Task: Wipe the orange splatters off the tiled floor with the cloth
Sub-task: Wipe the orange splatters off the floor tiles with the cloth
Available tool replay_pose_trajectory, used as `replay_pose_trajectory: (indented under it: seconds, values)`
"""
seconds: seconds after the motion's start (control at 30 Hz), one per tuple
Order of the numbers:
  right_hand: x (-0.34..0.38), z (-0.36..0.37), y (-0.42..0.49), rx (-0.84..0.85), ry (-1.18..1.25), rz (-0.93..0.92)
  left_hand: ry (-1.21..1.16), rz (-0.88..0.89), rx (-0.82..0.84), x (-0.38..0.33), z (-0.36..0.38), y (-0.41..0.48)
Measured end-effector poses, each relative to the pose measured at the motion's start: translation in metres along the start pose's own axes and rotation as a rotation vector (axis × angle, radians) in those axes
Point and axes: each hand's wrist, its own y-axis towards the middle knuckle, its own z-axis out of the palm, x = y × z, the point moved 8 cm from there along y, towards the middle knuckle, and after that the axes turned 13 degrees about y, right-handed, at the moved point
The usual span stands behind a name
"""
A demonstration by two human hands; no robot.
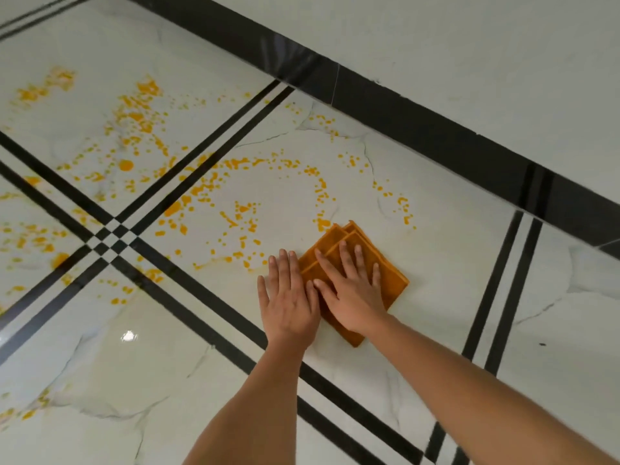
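Pressing: I am seeing right hand (350, 297) flat on cloth (391, 275) (fingers straight).
Left hand (290, 303): lying flat, fingers straight, alongside.
Splatters (141, 119): spreading upper left.

The cloth (391, 280) is orange-brown with stitched hems, folded into a layered square and lying flat on the floor, one corner pointing far. It sits right of centre, partly covered by the right hand (352, 290), which is spread flat on it. The orange splatters (201, 193) are wet dots, blobs and smears scattered left and far of the cloth, the nearest ones touching its far corner. The tiled floor (436, 263) is glossy white marble-look tile crossed by paired black stripes.
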Motion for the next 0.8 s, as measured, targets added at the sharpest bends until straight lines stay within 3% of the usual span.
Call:
replay_pose_trajectory:
  seconds: [0.23,0.37,0.5,0.67,0.8]
  values:
    - [-0.006,0.003,0.005,-0.169,-0.01,0.228,-0.087,0.111,-0.013,-0.001,0.003,0.002]
    - [-0.034,-0.027,0.033,-0.367,-0.012,0.32,-0.031,0.129,-0.081,-0.004,0.004,0.005]
    - [-0.028,-0.053,0.091,-0.33,-0.116,0.164,0.012,0.061,-0.135,-0.01,-0.004,0.043]
    - [-0.024,-0.057,0.097,-0.126,-0.398,-0.42,0.057,-0.026,-0.135,0.0,-0.009,0.085]
    - [-0.009,-0.079,0.163,-0.15,-0.29,-0.222,0.101,-0.05,-0.167,-0.004,-0.01,0.088]
